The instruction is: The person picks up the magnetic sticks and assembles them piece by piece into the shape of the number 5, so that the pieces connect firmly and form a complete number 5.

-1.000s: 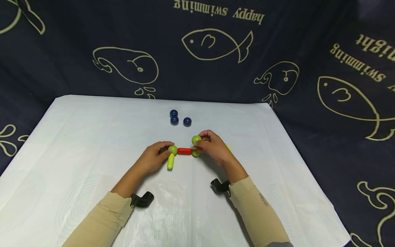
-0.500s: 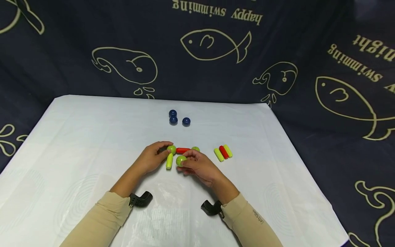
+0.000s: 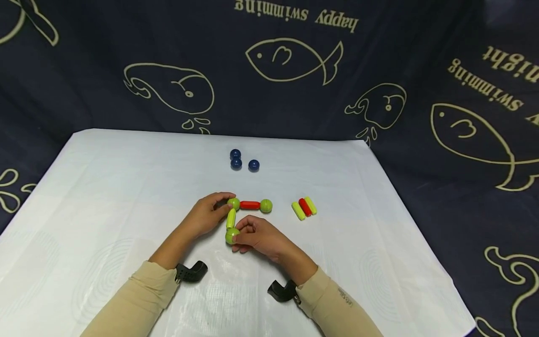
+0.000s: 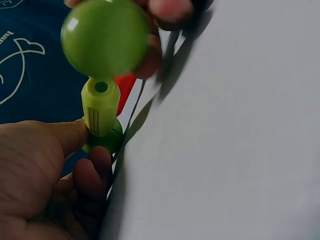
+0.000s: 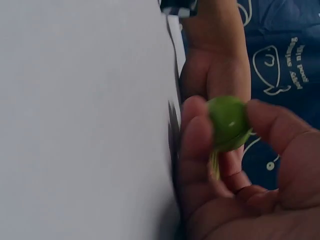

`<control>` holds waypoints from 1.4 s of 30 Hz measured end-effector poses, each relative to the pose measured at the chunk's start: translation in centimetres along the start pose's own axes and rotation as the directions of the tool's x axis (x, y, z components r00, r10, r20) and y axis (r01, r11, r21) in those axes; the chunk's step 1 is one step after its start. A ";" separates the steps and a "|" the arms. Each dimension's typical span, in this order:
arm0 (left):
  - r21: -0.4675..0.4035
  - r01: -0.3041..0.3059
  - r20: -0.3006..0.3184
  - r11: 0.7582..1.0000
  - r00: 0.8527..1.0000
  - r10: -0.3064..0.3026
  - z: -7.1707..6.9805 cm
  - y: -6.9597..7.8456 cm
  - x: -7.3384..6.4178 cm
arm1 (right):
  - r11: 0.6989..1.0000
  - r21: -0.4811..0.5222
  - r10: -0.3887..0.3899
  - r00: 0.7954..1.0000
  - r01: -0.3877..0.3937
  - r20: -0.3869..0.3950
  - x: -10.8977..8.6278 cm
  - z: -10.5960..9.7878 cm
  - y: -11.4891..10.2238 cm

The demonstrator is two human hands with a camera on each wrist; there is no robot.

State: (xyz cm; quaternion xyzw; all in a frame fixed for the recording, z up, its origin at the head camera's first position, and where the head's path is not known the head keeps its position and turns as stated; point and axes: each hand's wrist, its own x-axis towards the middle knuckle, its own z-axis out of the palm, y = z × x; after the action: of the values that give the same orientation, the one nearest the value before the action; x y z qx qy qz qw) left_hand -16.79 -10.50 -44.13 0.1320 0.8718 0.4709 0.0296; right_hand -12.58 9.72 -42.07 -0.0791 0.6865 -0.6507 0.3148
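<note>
In the head view my left hand [image 3: 207, 215] pinches a green ball [image 3: 234, 203] at the corner of an L-shaped piece. A red stick [image 3: 250, 205] runs right from that ball to another green ball [image 3: 266, 206]. A yellow-green stick [image 3: 230, 219] points from the corner toward me. My right hand [image 3: 262, 238] pinches a further green ball [image 3: 230, 236] at this stick's near end. Seen from the left wrist, the held green ball [image 4: 105, 37] overlaps the stick's end, which has a dark round spot. Thumb and fingers grip the green ball [image 5: 228, 123] in the right wrist view.
Three dark blue balls [image 3: 236, 163] lie farther back on the white-covered table [image 3: 168, 159]. To the right, a red stick [image 3: 305, 207] lies between two yellow-green sticks [image 3: 298, 211]. Dark printed cloth [image 3: 294, 107] hangs behind the table.
My right hand has brought its green ball from above the far-right ball down and left to the yellow-green stick's near end. My left hand stays at the corner ball.
</note>
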 end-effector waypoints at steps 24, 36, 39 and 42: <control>0.010 -0.006 0.010 1.000 1.000 0.005 -0.1 0.0 -0.1 | 0.997 -0.082 -0.017 0.998 0.012 -0.065 0.1 1.0 0.1; 0.031 -0.017 0.011 0.999 1.000 0.016 -0.1 0.1 0.0 | 0.991 -0.132 -0.023 0.996 0.012 -0.088 0.1 0.7 0.0; 0.037 -0.014 0.014 0.999 1.000 0.014 -0.1 0.1 0.1 | 0.988 -0.153 -0.030 0.995 0.016 -0.090 0.0 0.6 -0.1; 0.037 -0.009 0.014 0.999 1.000 0.008 -0.1 0.1 0.0 | 0.985 -0.171 -0.036 0.995 0.020 -0.089 0.0 0.5 -0.1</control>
State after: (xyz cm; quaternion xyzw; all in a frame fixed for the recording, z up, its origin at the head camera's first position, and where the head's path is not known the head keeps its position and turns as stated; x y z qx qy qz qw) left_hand -16.82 -10.50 -44.01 0.1395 0.8796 0.4538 0.0313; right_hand -12.34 9.24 -41.98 -0.0852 0.7520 -0.5972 0.2657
